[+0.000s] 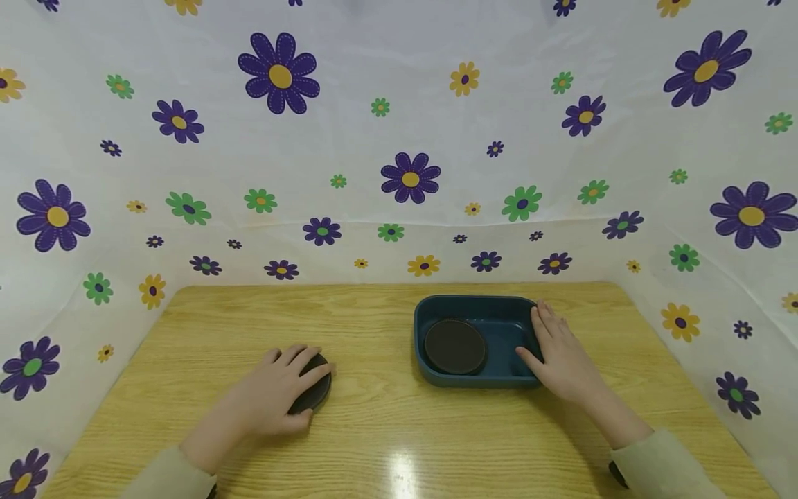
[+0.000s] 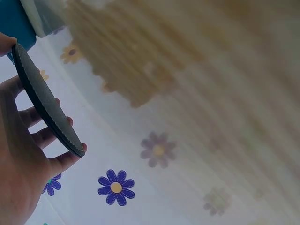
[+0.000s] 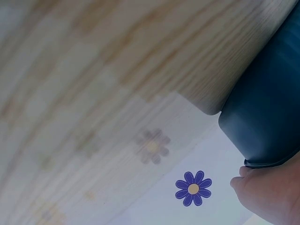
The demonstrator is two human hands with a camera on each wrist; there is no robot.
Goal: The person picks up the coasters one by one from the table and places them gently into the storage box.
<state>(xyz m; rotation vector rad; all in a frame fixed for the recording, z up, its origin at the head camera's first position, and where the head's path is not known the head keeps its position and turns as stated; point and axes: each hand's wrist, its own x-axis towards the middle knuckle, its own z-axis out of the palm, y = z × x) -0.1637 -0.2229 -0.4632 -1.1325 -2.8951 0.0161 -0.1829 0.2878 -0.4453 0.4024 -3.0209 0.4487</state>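
Observation:
My left hand point(image 1: 274, 394) grips a dark round coaster point(image 1: 315, 395) by its edge, left of the middle of the table. In the left wrist view this coaster point(image 2: 44, 101) appears edge-on as a thin disc with a stitched rim, fingers and thumb at its edges. My right hand point(image 1: 566, 357) holds the right end of a dark blue rectangular container point(image 1: 480, 381), thumb inside and fingers along the rim. A second dark coaster point(image 1: 455, 346) lies in the container's left half. The right wrist view shows the container's outer wall point(image 3: 267, 108) and fingers at its rim.
A wooden table point(image 1: 368, 423) lies under everything. White cloth with purple, green and yellow flowers point(image 1: 410, 178) encloses the table at the back and both sides. The container stands toward the back, right of centre.

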